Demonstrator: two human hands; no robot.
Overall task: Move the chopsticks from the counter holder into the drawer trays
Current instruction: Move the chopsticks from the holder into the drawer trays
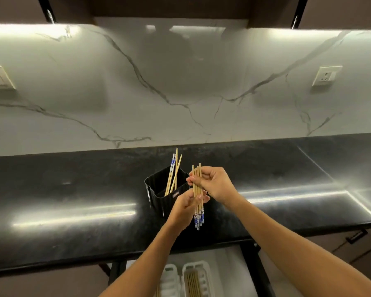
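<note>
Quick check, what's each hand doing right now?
Left hand: closed on the lower part of the chopstick bundle.
Right hand: closed on the same bundle, near its plain upper ends.

I have one wide head view, looking forward and down from above the black tabletop [73,200], close over my hands, facing the marble wall [180,82], open drawer [234,264] at the bottom edge.

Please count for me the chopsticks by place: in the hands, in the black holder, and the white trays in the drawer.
Chopsticks held by both hands: 4
Chopsticks in the black holder: 3
White trays in the drawer: 2
Total: 9
</note>
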